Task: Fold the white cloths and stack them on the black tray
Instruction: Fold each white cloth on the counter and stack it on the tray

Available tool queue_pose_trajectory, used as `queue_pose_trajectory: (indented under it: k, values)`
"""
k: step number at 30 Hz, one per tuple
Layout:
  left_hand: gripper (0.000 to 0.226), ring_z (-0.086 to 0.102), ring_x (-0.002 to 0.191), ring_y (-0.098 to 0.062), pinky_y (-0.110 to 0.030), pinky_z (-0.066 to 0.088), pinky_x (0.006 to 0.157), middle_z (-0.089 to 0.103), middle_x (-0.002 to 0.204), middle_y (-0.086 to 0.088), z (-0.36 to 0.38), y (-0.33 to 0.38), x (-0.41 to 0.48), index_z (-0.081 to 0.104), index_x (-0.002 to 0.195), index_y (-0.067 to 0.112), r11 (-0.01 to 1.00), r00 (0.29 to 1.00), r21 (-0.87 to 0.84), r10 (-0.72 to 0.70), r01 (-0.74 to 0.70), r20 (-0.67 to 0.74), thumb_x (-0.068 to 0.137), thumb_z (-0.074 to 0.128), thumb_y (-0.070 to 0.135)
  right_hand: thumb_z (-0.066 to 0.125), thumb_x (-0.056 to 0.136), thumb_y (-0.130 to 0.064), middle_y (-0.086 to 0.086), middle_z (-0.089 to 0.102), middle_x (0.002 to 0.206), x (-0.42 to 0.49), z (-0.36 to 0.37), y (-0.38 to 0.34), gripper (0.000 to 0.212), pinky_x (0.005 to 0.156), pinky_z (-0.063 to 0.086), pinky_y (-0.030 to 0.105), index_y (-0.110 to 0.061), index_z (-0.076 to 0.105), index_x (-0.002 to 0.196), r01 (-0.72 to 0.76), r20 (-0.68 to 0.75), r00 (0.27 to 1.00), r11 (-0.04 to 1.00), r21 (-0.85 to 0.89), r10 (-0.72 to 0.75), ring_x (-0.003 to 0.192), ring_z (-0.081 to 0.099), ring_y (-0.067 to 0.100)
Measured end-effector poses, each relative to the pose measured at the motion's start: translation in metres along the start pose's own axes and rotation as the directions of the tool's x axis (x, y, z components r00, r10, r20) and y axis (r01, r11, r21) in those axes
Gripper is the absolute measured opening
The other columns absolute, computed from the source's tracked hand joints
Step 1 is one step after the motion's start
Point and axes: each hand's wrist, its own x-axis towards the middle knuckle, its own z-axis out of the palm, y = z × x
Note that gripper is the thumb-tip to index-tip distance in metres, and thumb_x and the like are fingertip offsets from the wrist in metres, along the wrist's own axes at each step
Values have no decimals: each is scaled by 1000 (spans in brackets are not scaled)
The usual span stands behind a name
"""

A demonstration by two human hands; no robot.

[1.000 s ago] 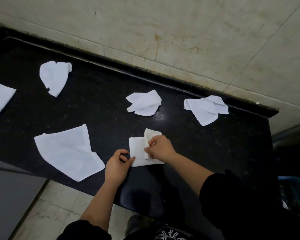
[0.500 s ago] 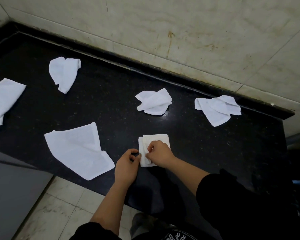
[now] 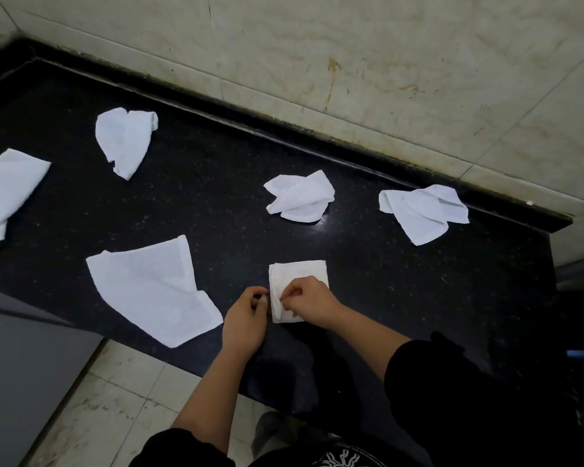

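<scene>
Black bench [image 3: 216, 203], five loose white cloths [image 3: 142, 281] scattered around.
I see right hand [image 3: 309, 303] pinching the folded cloth [image 3: 304, 271]; left hand [image 3: 245, 315] curled at its edge, can't tell if gripping.

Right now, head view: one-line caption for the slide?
Right hand pinches a folded white cloth on the black counter, left hand at its edge; five loose cloths lie around.

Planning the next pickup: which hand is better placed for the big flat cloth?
Left. The left hand is beside the big flat cloth; the right hand pinches the small folded cloth, farther off.
</scene>
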Motion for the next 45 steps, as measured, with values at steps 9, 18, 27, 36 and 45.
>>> queue_pose_trajectory:
  k: [9, 18, 27, 36, 45]
  values:
    - [31, 66, 75, -16, -41, 56, 76, 65, 80, 3, -2, 5, 0, 56, 108, 27, 997, 999, -67, -36, 36, 9, 88, 61, 51, 57, 82, -5, 6, 70, 74, 3, -47, 30, 14, 49, 46, 20, -11, 67, 75, -127, -255, 937, 914, 385, 238, 56, 62, 11]
    - [34, 66, 78, -19, -39, 54, 79, 65, 84, -1, -6, 6, -1, 55, 115, 24, 999, 998, -31, -43, 44, 53, 85, 69, 30, 64, 79, -11, 8, 68, 82, -3, -40, 48, 2, 60, 56, 33, -10, 64, 81, -222, -239, 889, 825, 520, 390, 72, 64, 18]
    - [34, 66, 68, -18, -44, 56, 81, 64, 82, -1, -10, 7, -1, 55, 116, 20, 997, 994, -70, -28, 36, 107, 86, 70, 23, 69, 82, -9, 14, 70, 103, -5, -25, 36, 15, 67, 55, 33, -6, 63, 96, -228, -131, 912, 745, 626, 389, 85, 65, 24]
    - [39, 67, 77, -18, -32, 58, 75, 67, 85, -6, -20, 15, 9, 53, 115, 16, 969, 954, -153, -148, 192, 260, 83, 74, 11, 66, 83, -7, 7, 72, 92, -14, -36, 6, 10, 60, 54, 30, -13, 60, 89, -129, -64, 975, 778, 615, 212, 77, 68, 18]
    - [26, 71, 92, -24, -31, 57, 77, 72, 105, -14, -28, 36, 6, 65, 110, 2, 610, 805, -561, -238, 559, 544, 90, 59, 18, 68, 80, -6, 7, 67, 80, -24, -51, -32, 15, 51, 53, 25, -14, 56, 77, 13, -62, 998, 823, 568, 27, 63, 67, 12]
